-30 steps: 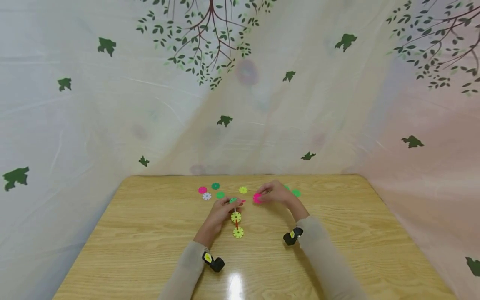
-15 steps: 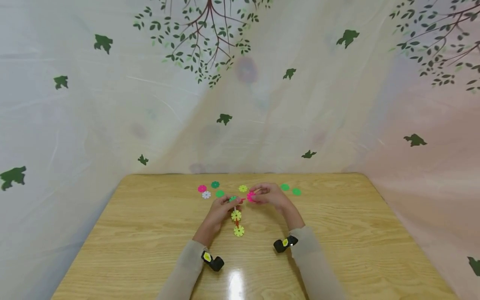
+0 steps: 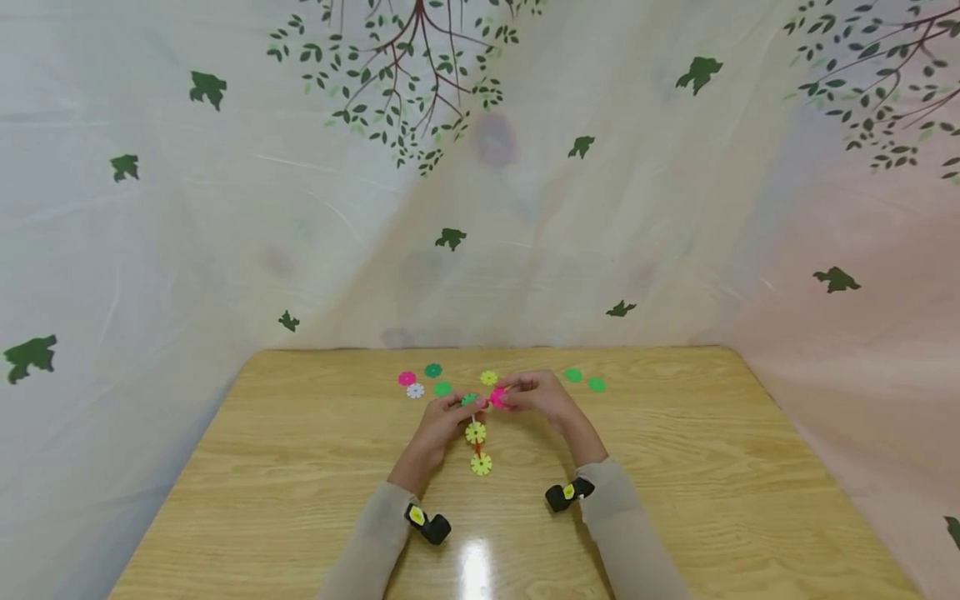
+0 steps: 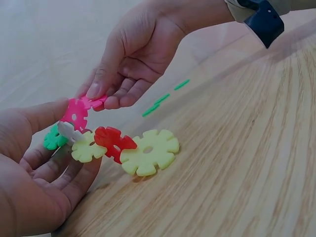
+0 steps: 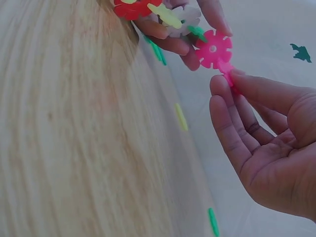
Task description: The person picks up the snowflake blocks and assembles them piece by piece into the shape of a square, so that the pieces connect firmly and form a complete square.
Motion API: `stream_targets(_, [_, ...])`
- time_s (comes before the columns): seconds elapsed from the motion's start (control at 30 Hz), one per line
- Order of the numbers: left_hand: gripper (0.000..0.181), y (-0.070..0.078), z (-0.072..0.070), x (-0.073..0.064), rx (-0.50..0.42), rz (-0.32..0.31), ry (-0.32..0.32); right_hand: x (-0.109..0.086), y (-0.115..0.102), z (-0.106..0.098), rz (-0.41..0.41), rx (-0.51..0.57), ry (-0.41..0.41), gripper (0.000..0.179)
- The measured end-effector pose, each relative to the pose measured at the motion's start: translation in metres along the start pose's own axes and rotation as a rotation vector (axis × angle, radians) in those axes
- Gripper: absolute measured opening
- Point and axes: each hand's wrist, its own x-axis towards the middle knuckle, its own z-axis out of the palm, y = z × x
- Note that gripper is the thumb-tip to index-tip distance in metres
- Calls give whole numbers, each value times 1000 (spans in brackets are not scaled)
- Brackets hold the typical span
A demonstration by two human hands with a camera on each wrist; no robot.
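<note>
My left hand (image 3: 459, 408) grips the far end of a chain of snowflake discs (image 3: 477, 446) that lies toward me on the table. In the left wrist view the chain (image 4: 118, 145) runs green, white, pink, yellow, red, then a large yellow disc, with my left hand (image 4: 47, 148) curled round the green and white end. My right hand (image 3: 519, 392) pinches a second pink disc (image 4: 94, 102) by thumb and forefinger. It touches the edge of the chain's upright pink disc (image 5: 213, 48). The right wrist view shows my right hand (image 5: 232, 81) with its palm up.
Loose discs lie at the table's far side: pink (image 3: 407, 378), white (image 3: 415, 390), dark green (image 3: 432, 370), green (image 3: 442, 388) and yellow (image 3: 488, 377) on the left, two green (image 3: 585, 380) on the right. A leaf-printed curtain (image 3: 480, 208) hangs behind the wooden table (image 3: 675, 467).
My right hand has moved left with its pink disc, up against the chain's pink disc. My left hand and the chain have hardly moved.
</note>
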Motion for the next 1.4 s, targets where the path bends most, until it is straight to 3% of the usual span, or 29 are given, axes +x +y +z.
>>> stream_targets(0.4, [22,2,-1,-2,-29,-29,31,-4,-2,7,-61,33,62,25])
stream_targets(0.73, [20,0,2,-3,-23,5,30,-5,0,10,-99,40,98,21])
stream_targets(0.9, [21,0,1,-3,-23,1,28,-3,3,11,-75,57,111,22])
stream_targets(1.1, [22,3,2,-4,3,-25,1,-3,6,13,-64,56,101,23])
stream_targets(1.4, [30,3,1,-4,37,-15,-53,-3,3,20,-63,-22,84,24])
